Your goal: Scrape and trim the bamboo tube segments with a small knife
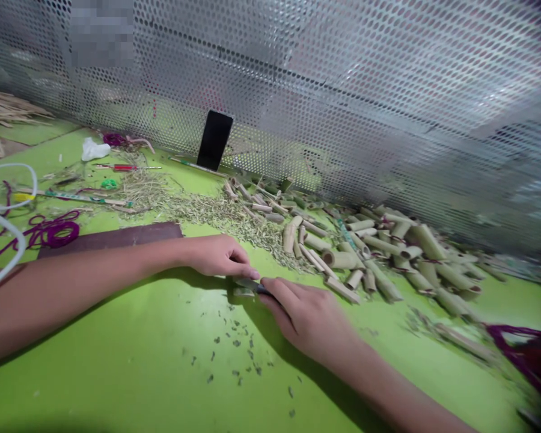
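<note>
My left hand (219, 255) lies on the green table (117, 373), fingers curled and pinching one end of a small bamboo piece (243, 292). My right hand (309, 316) is closed around a dark knife (252, 285) whose blade rests on that piece, between the two hands. Small green shavings (238, 349) lie scattered on the table just below the hands.
A heap of cut bamboo tubes (379, 252) lies to the right, thin shavings (216, 213) behind the hands. A black phone (214, 140) leans on the perforated metal screen (342, 90). Purple cord (49, 231), a brown board (112, 237), white cable (9, 222) and tools lie left.
</note>
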Action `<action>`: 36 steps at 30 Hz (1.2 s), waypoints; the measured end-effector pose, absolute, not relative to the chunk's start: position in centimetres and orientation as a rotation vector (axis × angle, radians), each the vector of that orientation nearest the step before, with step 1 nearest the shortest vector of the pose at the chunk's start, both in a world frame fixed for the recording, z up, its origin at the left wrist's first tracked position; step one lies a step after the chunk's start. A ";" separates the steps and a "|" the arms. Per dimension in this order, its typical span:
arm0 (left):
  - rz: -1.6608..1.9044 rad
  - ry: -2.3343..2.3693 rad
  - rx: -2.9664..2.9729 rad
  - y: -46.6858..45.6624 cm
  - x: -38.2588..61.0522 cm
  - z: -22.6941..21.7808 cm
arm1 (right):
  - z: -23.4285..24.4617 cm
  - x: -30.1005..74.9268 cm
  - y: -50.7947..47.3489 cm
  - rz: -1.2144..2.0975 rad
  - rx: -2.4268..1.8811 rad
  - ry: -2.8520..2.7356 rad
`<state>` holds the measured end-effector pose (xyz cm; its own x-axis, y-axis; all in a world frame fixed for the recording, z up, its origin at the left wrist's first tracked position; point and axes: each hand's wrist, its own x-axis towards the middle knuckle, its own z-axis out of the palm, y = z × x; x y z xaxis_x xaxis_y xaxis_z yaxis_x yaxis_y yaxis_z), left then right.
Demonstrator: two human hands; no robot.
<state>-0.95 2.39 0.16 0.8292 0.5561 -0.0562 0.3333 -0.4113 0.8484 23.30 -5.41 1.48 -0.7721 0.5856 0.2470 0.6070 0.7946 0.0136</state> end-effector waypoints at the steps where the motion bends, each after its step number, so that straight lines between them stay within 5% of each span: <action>1: 0.294 0.650 2.032 2.4 -1.0 0.1 | 1.5 23.3 -5.5 -0.135 -0.943 -2.759; 19: 0.304 0.583 2.021 1.6 -1.2 0.2 | 2.8 24.1 -5.8 0.367 -1.035 -2.893; 36: 0.346 0.603 2.008 2.0 -0.8 -0.1 | 1.7 23.6 -5.3 -0.010 -0.906 -2.770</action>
<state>-0.78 2.02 -0.14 0.8367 0.5476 -0.0066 0.2707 -0.4031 0.8742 23.60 -5.33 1.75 -0.7836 0.5824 0.2163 0.5840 0.8092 -0.0633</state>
